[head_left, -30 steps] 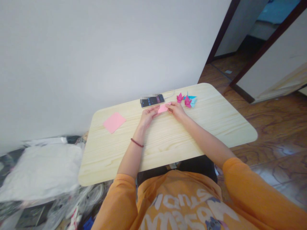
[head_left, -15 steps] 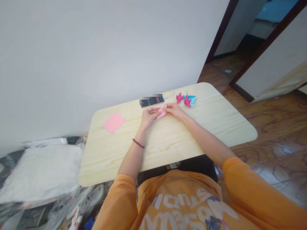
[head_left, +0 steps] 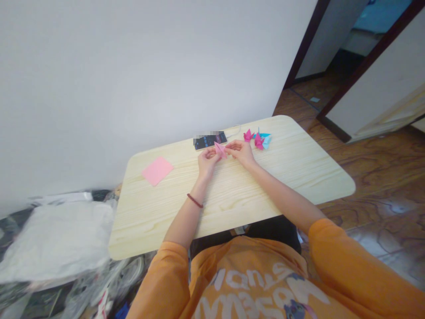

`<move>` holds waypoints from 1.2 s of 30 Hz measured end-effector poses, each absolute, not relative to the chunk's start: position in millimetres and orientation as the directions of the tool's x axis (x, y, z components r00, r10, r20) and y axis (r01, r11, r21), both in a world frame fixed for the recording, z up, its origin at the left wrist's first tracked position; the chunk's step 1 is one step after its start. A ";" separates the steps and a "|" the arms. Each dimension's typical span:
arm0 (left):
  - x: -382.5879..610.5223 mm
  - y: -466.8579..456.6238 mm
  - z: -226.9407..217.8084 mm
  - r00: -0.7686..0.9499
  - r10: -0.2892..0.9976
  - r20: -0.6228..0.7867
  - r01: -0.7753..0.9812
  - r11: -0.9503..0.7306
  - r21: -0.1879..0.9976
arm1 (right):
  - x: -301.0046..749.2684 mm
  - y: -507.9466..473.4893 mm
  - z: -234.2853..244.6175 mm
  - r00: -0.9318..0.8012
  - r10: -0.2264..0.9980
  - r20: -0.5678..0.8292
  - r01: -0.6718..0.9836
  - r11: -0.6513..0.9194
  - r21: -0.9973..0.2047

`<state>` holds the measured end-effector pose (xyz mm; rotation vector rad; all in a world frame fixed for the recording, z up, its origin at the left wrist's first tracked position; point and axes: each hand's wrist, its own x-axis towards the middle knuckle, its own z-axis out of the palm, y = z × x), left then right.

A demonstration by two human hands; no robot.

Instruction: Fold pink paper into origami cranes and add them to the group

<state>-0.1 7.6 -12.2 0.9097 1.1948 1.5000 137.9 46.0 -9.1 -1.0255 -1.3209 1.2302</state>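
- Since the earlier frames, both hands are sitting closer together, and the small folded piece of pale pink paper is standing more on edge between them, where before it was lying flatter.
- The left hand is pinching the paper's left side, thumb and fingertips pressed together on it, with the other fingers curling in underneath.
- The right hand is pinching the right side between thumb and forefinger; the remaining fingers are folding loosely toward the palm.
- The folded paper is being held between the two sets of fingertips, just above the far middle of the pale wooden table with rounded corners; whether it is touching the top cannot be told.
- It is showing as a small, thin, matte shape with crisp creases and a point aiming up and left; the finer folds are too small to read.
- A dark red bead bracelet is circling the left wrist, and orange fabric sleeves are covering both upper arms.
- A flat square sheet of pink paper is lying well apart to the left.
- A black rectangular phone is lying just beyond the hands, with a white cable running from its right end.
- Two magenta paper cranes and one light blue paper crane are sitting clustered just right of the right hand.
- Crumpled white plastic bags are lying on the floor to the table's left.
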 end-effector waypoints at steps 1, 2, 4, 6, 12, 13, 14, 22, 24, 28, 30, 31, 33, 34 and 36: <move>0.4 6.6 -10.6 -0.237 0.971 -0.021 -0.241 -0.038 0.970 | 137.8 46.6 -9.7 -0.111 0.982 0.154 -0.028 0.152 -0.988; 1.0 5.7 -9.1 -0.232 0.972 -0.024 -0.247 -0.035 0.968 | 137.8 47.0 -10.2 -0.101 0.977 0.186 -0.002 0.187 -0.982; 2.2 4.5 -7.3 -0.232 0.973 -0.020 -0.247 -0.039 0.968 | 137.7 46.9 -10.8 -0.089 0.967 0.238 0.042 0.243 -0.969; 3.4 4.0 -7.4 -0.240 0.971 -0.003 -0.233 -0.054 0.971 | 137.4 45.3 -10.4 -0.081 0.960 0.269 0.077 0.275 -0.958; 5.1 5.0 -13.5 -0.279 0.959 0.051 -0.201 -0.111 0.973 | 135.5 36.8 -5.3 -0.020 0.956 0.294 0.157 0.293 -0.943; 5.2 5.3 -14.2 -0.282 0.958 0.055 -0.203 -0.116 0.972 | 135.4 35.6 -4.2 -0.010 0.956 0.295 0.168 0.292 -0.941; 5.3 5.4 -14.6 -0.285 0.957 0.058 -0.206 -0.120 0.971 | 135.3 34.6 -3.0 -0.003 0.955 0.296 0.176 0.292 -0.940; 6.3 3.6 -12.5 -0.288 0.955 0.074 -0.209 -0.138 0.968 | 135.3 29.9 5.4 0.008 0.963 0.270 0.164 0.265 -0.950; 6.4 3.1 -11.9 -0.286 0.955 0.075 -0.209 -0.138 0.968 | 135.2 30.0 5.6 0.004 0.964 0.264 0.159 0.260 -0.952; 5.6 3.1 -11.9 -0.277 0.957 0.082 -0.212 -0.144 0.967 | 135.2 29.8 6.7 -0.012 0.966 0.258 0.155 0.257 -0.954; 4.8 3.6 -12.6 -0.273 0.958 0.084 -0.199 -0.142 0.970 | 135.4 28.9 8.7 -0.022 0.966 0.259 0.151 0.259 -0.954; 4.4 4.0 -13.1 -0.274 0.958 0.086 -0.190 -0.142 0.971 | 135.6 28.3 10.2 -0.030 0.965 0.261 0.150 0.262 -0.953; 3.5 4.7 -14.0 -0.274 0.957 0.092 -0.178 -0.145 0.973 | 136.0 27.3 13.1 -0.047 0.962 0.269 0.147 0.273 -0.951; 3.1 5.0 -14.2 -0.273 0.957 0.097 -0.177 -0.149 0.973 | 136.3 27.1 14.3 -0.055 0.960 0.274 0.144 0.279 -0.949; 2.5 5.3 -14.0 -0.264 0.959 0.107 -0.183 -0.158 0.970 | 137.2 27.7 15.5 -0.074 0.957 0.280 0.142 0.288 -0.947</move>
